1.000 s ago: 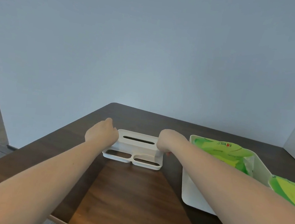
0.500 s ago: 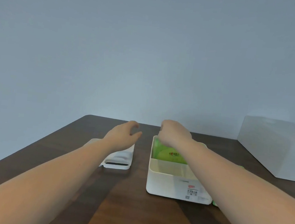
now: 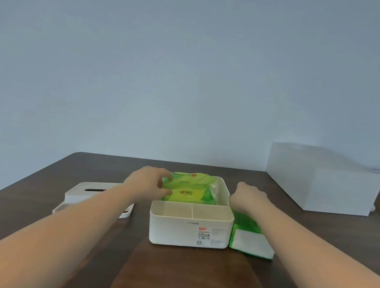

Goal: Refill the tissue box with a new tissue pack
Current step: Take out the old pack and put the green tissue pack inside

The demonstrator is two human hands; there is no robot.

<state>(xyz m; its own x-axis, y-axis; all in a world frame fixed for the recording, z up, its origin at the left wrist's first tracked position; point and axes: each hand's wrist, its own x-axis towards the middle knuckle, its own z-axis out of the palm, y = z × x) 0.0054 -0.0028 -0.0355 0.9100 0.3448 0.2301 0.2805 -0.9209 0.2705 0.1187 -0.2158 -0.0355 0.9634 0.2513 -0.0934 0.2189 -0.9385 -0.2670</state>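
Note:
The white tissue box stands open in the middle of the dark wooden table, with two small empty compartments along its near side. A crumpled green tissue pack sits in its large back section. My left hand grips the left end of that pack with thumb and fingers. A second green tissue pack lies on the table just right of the box. My right hand rests curled on the far end of this second pack. The box's white lid lies to the left, partly behind my left forearm.
A large white rectangular box stands at the back right of the table. A pale wall rises behind the table's far edge. The table's left corner falls away at the left.
My left hand left the lid and took hold of the green pack in the box. My right hand moved from over the box down to the pack at its right. The view shifted right.

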